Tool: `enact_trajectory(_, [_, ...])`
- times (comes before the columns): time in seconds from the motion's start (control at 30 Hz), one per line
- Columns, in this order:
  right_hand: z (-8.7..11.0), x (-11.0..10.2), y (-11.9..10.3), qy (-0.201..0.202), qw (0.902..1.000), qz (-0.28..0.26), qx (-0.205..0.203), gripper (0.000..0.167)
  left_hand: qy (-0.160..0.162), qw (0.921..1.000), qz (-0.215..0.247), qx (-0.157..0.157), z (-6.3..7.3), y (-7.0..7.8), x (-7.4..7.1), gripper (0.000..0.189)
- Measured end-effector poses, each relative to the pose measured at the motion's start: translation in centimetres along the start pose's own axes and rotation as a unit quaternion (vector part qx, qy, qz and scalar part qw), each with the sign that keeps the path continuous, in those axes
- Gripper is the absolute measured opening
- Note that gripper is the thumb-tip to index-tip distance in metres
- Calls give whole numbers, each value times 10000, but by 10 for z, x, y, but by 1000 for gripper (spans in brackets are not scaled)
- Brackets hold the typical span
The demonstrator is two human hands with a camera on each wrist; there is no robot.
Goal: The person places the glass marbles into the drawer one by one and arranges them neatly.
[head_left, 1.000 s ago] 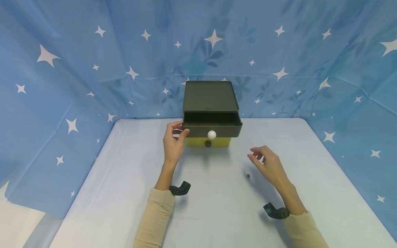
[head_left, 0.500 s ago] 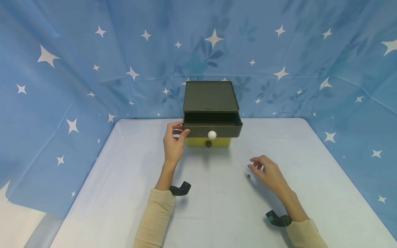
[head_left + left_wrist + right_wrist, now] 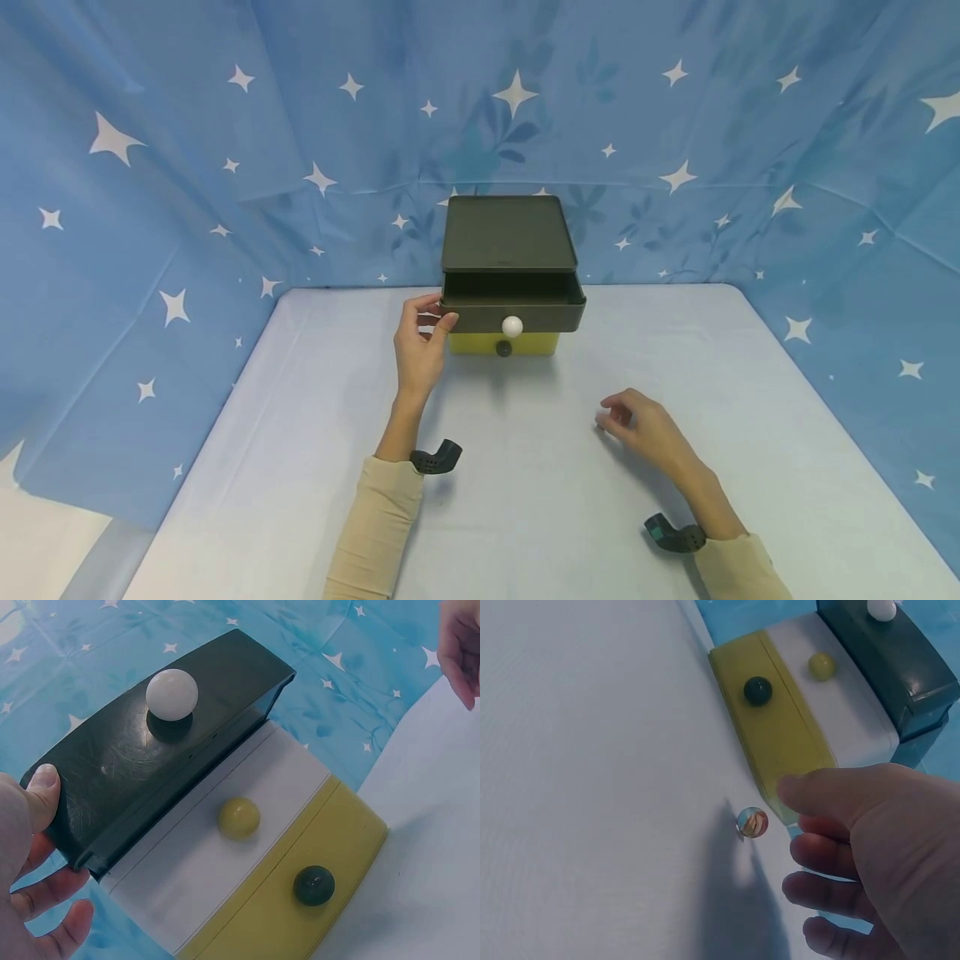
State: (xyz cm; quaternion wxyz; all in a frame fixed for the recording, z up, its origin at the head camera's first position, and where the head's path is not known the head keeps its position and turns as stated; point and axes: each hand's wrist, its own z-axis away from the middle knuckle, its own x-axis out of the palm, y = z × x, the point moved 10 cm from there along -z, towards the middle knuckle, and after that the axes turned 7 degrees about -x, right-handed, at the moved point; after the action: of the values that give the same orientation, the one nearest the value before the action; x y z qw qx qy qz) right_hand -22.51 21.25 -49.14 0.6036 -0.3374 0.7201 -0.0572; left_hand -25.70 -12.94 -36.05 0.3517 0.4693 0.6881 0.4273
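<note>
A small drawer chest stands at the back of the table, its dark green top drawer (image 3: 480,318) pulled out. My left hand (image 3: 420,354) holds that drawer's left front corner, thumb (image 3: 45,795) on the front face and fingers around the side. On the drawer front is a white knob (image 3: 172,695). Beneath lie a white drawer (image 3: 187,847) with a yellow knob and a yellow drawer (image 3: 262,915) with a dark green knob. My right hand (image 3: 645,433) hovers low over a glass marble (image 3: 752,822) with red and blue swirls, thumb and fingers bent and apart, holding nothing.
White cloth covers the table (image 3: 517,500). A blue curtain (image 3: 360,167) with white stars hangs right behind the chest and along both sides. Each wrist wears a black camera band.
My right hand has come down and toward me, and its fingertips now overlap the marble in the head view. My left hand and the pulled-out drawer stay where they were.
</note>
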Motion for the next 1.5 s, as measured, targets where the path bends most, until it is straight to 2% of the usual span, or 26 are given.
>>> enact_trajectory(0.27, [3,8,6,-365,9990,46,249,26,-1,10000,-31,83,0,2,1,38])
enact_trajectory(0.7, [3,13,8,-545,9982,169,170,11,-19,10000,-20,65,0,0,1,37])
enact_trajectory(1.23, [2,7,-1,-341,9990,288,52,11,-34,10000,-21,42,1,-1,0,38])
enact_trajectory(1.5, [-4,-3,-11,-84,9993,321,-180,10,-26,10000,-32,6,1,-1,1,38])
